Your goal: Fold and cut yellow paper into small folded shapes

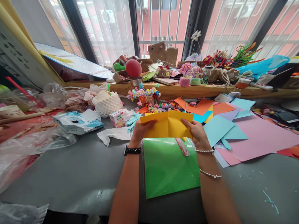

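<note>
A sheet of yellow paper (167, 124) with a crease down its middle is stretched between my two hands. My left hand (141, 130) pinches its left end, thumb on the near face. At the right end, my right hand (196, 130) grips it the same way. Beneath the hands lies a green sheet (171, 171) in what looks like a clear sleeve, flat on the grey table. A patterned strip (182, 147), perhaps a ruler, rests on the green sheet's upper part, partly covered by the yellow paper.
To the right are light blue sheets (219, 127) and large pink paper (261, 137). On the left sit a wipes pack (78, 122), a small box (117, 119) and a foam-netted round thing (107, 104). Craft flowers (144, 95) stand behind; a red ball (133, 68) is on the ledge.
</note>
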`<state>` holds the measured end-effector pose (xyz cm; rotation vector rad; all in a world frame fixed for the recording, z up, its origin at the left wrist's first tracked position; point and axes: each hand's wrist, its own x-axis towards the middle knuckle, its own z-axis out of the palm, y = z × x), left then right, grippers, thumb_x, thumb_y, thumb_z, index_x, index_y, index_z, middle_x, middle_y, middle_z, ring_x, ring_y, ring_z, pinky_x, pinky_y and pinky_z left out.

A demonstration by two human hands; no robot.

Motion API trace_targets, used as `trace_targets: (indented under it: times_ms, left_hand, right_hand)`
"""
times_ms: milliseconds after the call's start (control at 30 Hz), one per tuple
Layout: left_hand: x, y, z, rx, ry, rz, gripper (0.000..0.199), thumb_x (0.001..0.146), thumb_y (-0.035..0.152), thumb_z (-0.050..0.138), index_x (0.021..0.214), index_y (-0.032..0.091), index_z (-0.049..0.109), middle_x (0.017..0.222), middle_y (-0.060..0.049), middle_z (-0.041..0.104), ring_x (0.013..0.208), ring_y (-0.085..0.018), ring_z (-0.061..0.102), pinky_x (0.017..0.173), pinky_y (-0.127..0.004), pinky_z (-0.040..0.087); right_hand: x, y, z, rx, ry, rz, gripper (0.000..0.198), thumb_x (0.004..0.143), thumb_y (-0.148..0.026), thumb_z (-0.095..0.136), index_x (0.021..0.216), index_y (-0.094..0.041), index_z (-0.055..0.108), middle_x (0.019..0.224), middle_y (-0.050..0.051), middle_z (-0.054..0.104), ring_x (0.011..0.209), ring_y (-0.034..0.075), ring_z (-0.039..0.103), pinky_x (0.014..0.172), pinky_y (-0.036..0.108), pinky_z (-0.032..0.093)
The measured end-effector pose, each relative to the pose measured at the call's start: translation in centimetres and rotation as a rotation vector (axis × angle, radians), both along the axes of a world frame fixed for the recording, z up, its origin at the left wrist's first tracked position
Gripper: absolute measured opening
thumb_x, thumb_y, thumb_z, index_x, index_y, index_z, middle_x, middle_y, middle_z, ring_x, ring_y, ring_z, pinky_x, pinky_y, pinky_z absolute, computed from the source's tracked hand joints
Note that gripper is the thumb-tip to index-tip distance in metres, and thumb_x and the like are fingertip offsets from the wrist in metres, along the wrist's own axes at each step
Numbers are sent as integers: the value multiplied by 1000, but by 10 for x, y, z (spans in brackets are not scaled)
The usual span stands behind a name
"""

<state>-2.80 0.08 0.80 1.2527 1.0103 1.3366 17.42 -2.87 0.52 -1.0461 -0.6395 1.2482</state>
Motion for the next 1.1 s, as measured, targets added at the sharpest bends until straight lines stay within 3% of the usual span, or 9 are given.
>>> trace_targets:
  times_ms: [333,500,567,700,767,900,1000,1100]
  left_hand:
    - [0,-1,0,-15,-35,-10,35,49,32,71,78,13,64,75,-3,64,64,-13,56,59,-24,47]
    - [-6,3,-2,1,-56,36,35,52,32,69,80,14,63,80,-4,64,65,-13,58,60,-25,47]
    - [-8,6,-3,8,-47,80,36,52,33,69,81,14,62,81,-5,64,66,-14,58,60,-25,47]
    - [-10,10,-4,-39,-15,146,35,53,34,68,80,13,62,81,-7,65,68,-16,59,61,-26,48]
    - [-9,10,-4,-74,-28,162,34,53,34,67,79,12,61,82,-8,65,68,-17,60,60,-27,48]
    - [-7,8,-1,-147,-93,193,30,54,29,67,80,13,60,83,-7,65,68,-16,60,60,-25,48]
    - [-6,7,1,-212,-130,153,24,57,23,64,79,15,59,80,-4,65,64,-14,59,58,-23,48]
    - [-6,5,3,-274,-127,69,22,58,17,61,79,16,57,76,-2,64,61,-13,58,54,-22,47]
  right_hand:
    - [1,0,-1,9,-33,11,28,52,-28,72,74,-17,60,68,1,67,58,18,62,54,29,51]
    - [4,3,-5,99,-155,18,29,55,-34,69,77,-17,58,73,2,65,64,16,61,60,28,49]
    - [4,3,-5,171,-289,-105,34,58,-37,66,84,-17,56,80,3,64,70,16,60,63,29,48]
    - [3,-1,0,367,-758,-490,38,69,-42,54,98,-18,52,100,8,57,85,18,54,67,32,45]
    - [0,-3,3,503,-996,-577,36,74,-43,50,100,-19,52,104,8,55,93,19,50,75,35,42]
    - [-10,-4,3,719,-1441,-472,40,70,-45,54,103,-23,51,111,6,51,106,22,42,90,39,31]
    - [-18,-3,-2,728,-1635,-408,37,71,-43,54,105,-28,52,120,3,45,115,23,33,96,43,23]
    - [-18,-3,-3,708,-1680,-422,24,73,-41,53,94,-31,59,122,-1,43,118,24,28,98,49,15]
